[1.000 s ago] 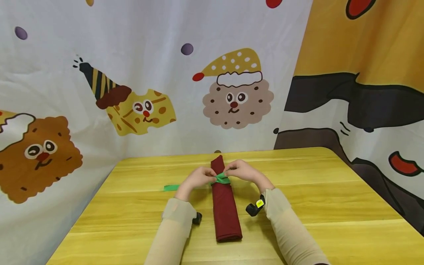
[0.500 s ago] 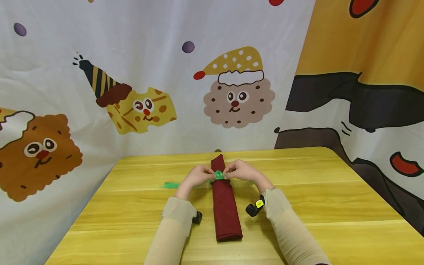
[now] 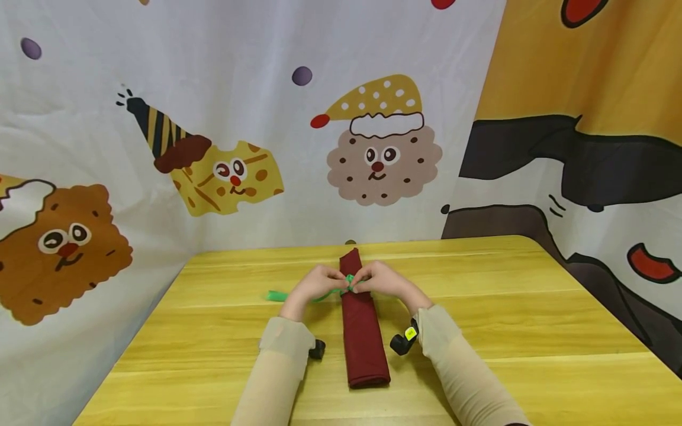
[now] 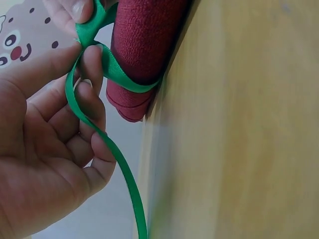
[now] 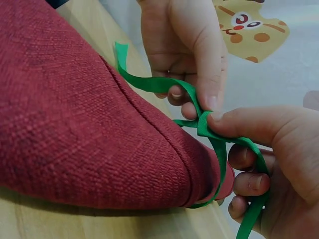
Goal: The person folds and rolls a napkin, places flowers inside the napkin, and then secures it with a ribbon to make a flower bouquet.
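Observation:
A rolled dark red cloth [image 3: 364,343] lies lengthwise on the table, with a green ribbon [image 4: 122,74] passed around it near its far end. Above the cloth, the left hand [image 3: 319,282] pinches the ribbon between thumb and index finger, and one tail trails off to the left past its palm. Close against it, the right hand [image 3: 382,279] pinches the ribbon where the strands cross. In the right wrist view the right hand's thumb presses on the crossing, and the other tail hangs down over its curled fingers. Part of the crossing is hidden by the fingertips.
The wooden table [image 3: 213,349] extends on both sides of the cloth. Behind it hangs a white curtain [image 3: 240,47] with cartoon prints. A black wrist camera [image 3: 403,341] sits at the right wrist.
The right hand has moved slightly left, nearer the left hand. The green ribbon between the fingers has bunched into a smaller shape, and its left tail has lifted and curved.

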`<state>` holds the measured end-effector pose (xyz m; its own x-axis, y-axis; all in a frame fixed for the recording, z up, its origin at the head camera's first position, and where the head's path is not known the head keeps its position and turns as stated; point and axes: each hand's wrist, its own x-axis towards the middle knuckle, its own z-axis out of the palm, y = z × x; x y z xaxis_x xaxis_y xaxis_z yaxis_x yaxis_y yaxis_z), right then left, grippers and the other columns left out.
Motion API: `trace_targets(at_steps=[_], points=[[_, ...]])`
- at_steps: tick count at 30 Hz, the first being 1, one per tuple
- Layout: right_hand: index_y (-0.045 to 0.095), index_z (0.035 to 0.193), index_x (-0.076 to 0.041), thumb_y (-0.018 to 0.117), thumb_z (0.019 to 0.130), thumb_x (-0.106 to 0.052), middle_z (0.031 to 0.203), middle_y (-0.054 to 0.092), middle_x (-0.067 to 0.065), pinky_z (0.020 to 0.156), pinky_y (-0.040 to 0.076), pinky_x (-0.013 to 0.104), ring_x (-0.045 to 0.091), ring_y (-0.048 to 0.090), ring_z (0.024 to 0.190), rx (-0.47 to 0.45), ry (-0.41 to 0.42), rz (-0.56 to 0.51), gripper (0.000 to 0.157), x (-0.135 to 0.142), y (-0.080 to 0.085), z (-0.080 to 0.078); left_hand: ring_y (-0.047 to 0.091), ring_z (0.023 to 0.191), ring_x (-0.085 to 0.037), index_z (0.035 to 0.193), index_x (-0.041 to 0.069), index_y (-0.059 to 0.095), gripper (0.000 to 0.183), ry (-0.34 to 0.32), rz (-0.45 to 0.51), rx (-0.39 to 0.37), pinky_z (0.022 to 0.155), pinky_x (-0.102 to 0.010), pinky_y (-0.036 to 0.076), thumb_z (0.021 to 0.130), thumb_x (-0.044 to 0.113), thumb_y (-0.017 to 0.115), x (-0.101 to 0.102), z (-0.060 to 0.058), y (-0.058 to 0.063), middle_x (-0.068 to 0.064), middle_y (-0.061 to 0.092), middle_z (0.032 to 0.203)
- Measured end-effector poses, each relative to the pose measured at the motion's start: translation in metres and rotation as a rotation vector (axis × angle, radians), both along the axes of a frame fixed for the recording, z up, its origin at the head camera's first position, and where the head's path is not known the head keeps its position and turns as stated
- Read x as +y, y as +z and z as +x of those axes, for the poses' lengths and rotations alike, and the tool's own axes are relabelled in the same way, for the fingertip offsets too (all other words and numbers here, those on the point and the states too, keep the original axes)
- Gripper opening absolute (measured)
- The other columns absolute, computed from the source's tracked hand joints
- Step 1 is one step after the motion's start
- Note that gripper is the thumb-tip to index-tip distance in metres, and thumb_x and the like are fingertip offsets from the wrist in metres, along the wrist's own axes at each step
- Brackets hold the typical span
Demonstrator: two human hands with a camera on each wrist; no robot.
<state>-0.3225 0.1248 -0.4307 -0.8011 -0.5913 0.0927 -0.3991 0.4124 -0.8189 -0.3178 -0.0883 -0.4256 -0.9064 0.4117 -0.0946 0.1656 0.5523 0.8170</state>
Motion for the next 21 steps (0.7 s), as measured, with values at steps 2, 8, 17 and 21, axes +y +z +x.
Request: trace_targets(at_steps=[2,8,17,21], points=[[0.077,0.095,-0.006,0.071,0.089,-0.013,0.096,0.072,0.003,0.074,0.051,0.03,0.013,0.064,0.084,0.003,0.006,0.005,0.01,0.0,0.001,0.001,0.058,0.086,-0.016,0.098,0.013,0.076,0.017,-0.009,-0.005,0.006,0.075,-0.036,0.046,0.094,0.026,0.065,0.0,0.0,0.0,0.002,0.069,0.096],[0.075,0.095,-0.004,0.068,0.09,-0.014,0.09,0.071,0.003,0.078,0.053,0.041,0.018,0.065,0.083,-0.039,-0.014,-0.008,0.012,0.009,0.006,0.001,0.055,0.078,-0.017,0.094,0.011,0.076,0.016,-0.004,0.011,0.015,0.069,-0.032,0.043,0.094,0.021,0.064,0.0,0.0,0.0,0.001,0.068,0.09],[0.074,0.088,-0.005,0.071,0.087,-0.017,0.082,0.068,0.0,0.074,0.048,0.034,0.019,0.058,0.076,-0.038,-0.063,0.02,0.012,0.034,0.01,-0.005,0.057,0.082,-0.016,0.094,0.009,0.076,0.016,0.021,0.028,0.018,0.072,-0.033,0.045,0.094,0.019,0.064,-0.001,0.0,0.0,0.0,0.068,0.091],[0.074,0.087,-0.008,0.071,0.086,-0.018,0.082,0.068,-0.001,0.073,0.048,0.033,0.018,0.058,0.075,-0.045,-0.059,0.042,0.011,0.029,0.01,-0.004,0.055,0.079,-0.016,0.094,0.01,0.076,0.016,0.025,0.034,0.013,0.07,-0.032,0.044,0.094,0.02,0.064,-0.001,-0.001,-0.001,0.0,0.068,0.091]])
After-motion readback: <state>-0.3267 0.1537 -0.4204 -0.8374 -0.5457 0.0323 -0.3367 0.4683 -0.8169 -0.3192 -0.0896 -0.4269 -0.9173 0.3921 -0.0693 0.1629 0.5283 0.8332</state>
